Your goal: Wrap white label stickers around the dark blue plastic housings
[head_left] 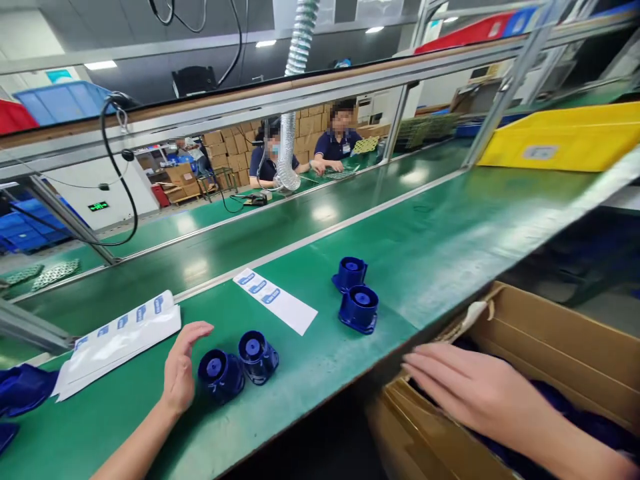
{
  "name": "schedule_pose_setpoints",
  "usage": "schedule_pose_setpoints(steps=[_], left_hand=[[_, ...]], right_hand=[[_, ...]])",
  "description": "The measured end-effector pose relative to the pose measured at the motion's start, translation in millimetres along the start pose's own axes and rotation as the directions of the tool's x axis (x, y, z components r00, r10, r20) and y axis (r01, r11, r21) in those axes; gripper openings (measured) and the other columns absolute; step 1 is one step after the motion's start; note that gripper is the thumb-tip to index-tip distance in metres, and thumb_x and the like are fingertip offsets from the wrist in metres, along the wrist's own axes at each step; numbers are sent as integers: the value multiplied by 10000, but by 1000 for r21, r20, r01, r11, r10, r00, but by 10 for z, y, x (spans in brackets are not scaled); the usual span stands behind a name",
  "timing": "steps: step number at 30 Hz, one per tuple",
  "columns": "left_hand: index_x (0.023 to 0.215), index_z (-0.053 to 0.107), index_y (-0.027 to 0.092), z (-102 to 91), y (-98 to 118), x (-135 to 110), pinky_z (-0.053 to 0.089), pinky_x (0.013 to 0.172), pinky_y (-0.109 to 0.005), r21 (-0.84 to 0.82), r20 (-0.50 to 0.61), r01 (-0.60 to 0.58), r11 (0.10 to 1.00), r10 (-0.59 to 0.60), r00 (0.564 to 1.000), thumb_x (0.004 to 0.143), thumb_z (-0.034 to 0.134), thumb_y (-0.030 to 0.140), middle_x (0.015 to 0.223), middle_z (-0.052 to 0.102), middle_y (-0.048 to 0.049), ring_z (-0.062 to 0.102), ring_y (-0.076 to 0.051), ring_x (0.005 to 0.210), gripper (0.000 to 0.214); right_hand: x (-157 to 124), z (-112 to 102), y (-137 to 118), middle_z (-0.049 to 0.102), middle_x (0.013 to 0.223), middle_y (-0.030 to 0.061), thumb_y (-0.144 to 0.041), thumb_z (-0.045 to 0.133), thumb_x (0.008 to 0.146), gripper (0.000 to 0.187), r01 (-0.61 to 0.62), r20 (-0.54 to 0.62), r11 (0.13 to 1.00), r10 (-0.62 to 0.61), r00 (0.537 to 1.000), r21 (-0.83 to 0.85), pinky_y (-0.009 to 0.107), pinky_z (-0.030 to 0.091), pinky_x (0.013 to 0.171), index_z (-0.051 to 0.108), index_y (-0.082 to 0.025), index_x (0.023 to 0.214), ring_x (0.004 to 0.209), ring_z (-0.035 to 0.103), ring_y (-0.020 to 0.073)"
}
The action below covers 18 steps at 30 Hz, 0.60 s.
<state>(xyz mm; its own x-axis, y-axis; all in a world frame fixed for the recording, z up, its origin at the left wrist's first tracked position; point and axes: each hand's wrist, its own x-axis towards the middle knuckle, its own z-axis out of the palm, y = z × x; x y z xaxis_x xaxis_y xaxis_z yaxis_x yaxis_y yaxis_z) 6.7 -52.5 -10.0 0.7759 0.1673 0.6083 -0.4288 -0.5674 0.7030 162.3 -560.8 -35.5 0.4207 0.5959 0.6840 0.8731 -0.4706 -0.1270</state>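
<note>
A green workbench (430, 233) stretches before you, running from the lower left to the upper right. Against its near edge, on your right, stands an open cardboard carton (565, 327), with dark-blue items (600, 427) partly visible inside. A yellow bin (565, 137) sits farther up the bench at right.

Your right hand (470, 383) reaches over the carton's near side, back upward, fingers extended and pressed together; whether anything is under the palm, you cannot tell from this angle. White label sheets (125, 353) lie overlapping at left, bearing blue print. Your left hand (180, 370) is spread in a loose curve, gripping nothing visible, just beside the nearest blue part; contact is unclear.

A single label strip (287, 310) lies flat and slanted mid-bench, its three blue labels toward the far end. Four blue parts stand upright in two pairs: the near pair (259, 358) side by side to the right of your left hand, the far pair (359, 310) beyond the strip, one close behind the other.
</note>
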Motion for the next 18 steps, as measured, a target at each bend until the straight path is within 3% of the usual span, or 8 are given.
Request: schedule_pose_setpoints(steps=[2,5,7,9,13,15,18], left_hand=[[1390,645,256,-53,-108,-77,470,1122,-497,-73,160,84,994,-71,984,1023,393,725,1390,645,-139,593,-344,1297,646],[1585,445,306,-122,-126,-132,438,1187,-505,-144,463,266,953,-173,869,875,668,774,1544,566,-134,556,-367,1395,879],[1622,368,308,-159,-81,-126,434,1196,-508,-172,531,347,922,-210,821,770,831,716,1540,567,-142,570,-373,1387,1052],[1608,382,274,-189,-37,-99,450,1181,-511,-182,524,383,905,-241,817,729,896,656,1466,617,-153,612,-370,1329,1087],[1532,485,236,-181,-4,-82,416,1194,-535,-23,381,339,941,-305,873,675,922,665,1380,612,-139,589,-366,1287,1053],[1602,372,257,-106,9,-129,388,1205,-557,32,316,322,946,-315,895,675,920,667,1394,544,-130,562,-352,1278,1153],[1679,68,319,79,49,-248,392,1205,-563,-11,344,300,954,-278,897,674,947,611,1470,419,-137,505,-345,1339,1366]], right_hand=[[516,188,-506,787,1067,103,-341,568,1048,245,79,195,997,-80,977,14,401,625,843,798,-296,1121,962,737,243],[1137,571,-1168,728,1247,186,-475,519,1064,433,52,323,999,-53,945,12,480,640,838,710,-205,1343,1089,701,335],[1432,811,-1495,650,1387,235,-619,587,1007,675,9,384,1000,-13,923,13,532,641,848,568,-180,1519,1172,665,400],[1646,984,-1708,591,1458,252,-692,638,950,839,-25,449,999,13,894,21,573,628,887,470,-182,1594,1238,628,440],[1892,1103,-1759,654,1326,201,-536,655,995,639,-47,539,996,-1,843,76,589,591,974,554,-169,1508,1205,644,408],[1956,1101,-1651,642,1349,186,-433,650,1007,571,-100,554,984,3,833,146,562,559,1053,551,-165,1501,1235,638,372],[2016,1116,-1471,561,1495,170,-354,619,1012,594,-168,567,938,-37,823,305,489,479,1185,475,-178,1560,1358,579,305]])
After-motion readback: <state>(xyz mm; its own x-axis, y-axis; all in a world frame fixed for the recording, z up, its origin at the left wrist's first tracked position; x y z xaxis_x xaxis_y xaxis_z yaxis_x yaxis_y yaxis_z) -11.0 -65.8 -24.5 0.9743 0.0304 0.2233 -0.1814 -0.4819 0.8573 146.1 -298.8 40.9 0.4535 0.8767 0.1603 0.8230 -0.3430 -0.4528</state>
